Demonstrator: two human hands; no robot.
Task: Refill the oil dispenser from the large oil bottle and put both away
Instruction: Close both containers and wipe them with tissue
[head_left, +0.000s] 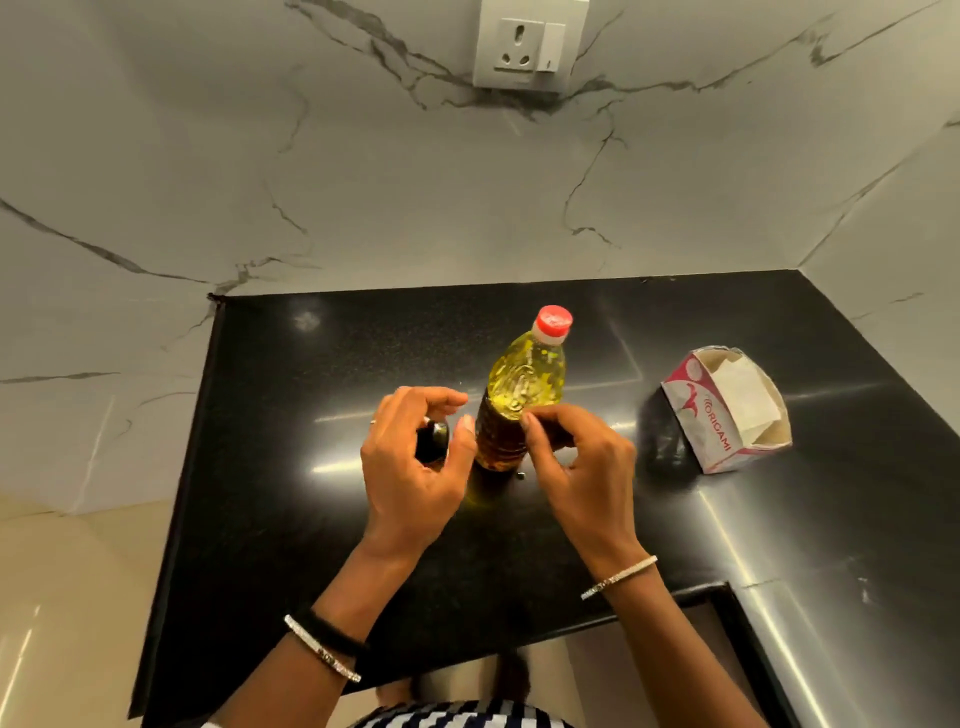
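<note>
Head view: large oil bottle (524, 384), red cap (555, 318) on, upright mid black countertop (291, 467). Dark oil dispenser (432, 441) just beside it at 9 o'clock, mostly hidden by left hand (410, 467). Left fingers curled over its top; grip cannot tell. Right hand (582, 467) at bottle's 5 o'clock, fingers curled, fingertip against ribbed body; hold cannot tell. Origami tissue box (727, 415) at 3 o'clock, apart. Wall socket (524, 47) at 12 o'clock.

Oil bottle (524, 384) left of tissue box (717, 431)

Oil bottle (524, 387) and dispenser (432, 441) mid-counter; tissue box (724, 415) right; open counter (291, 415) left; wall (467, 208) behind.
</note>
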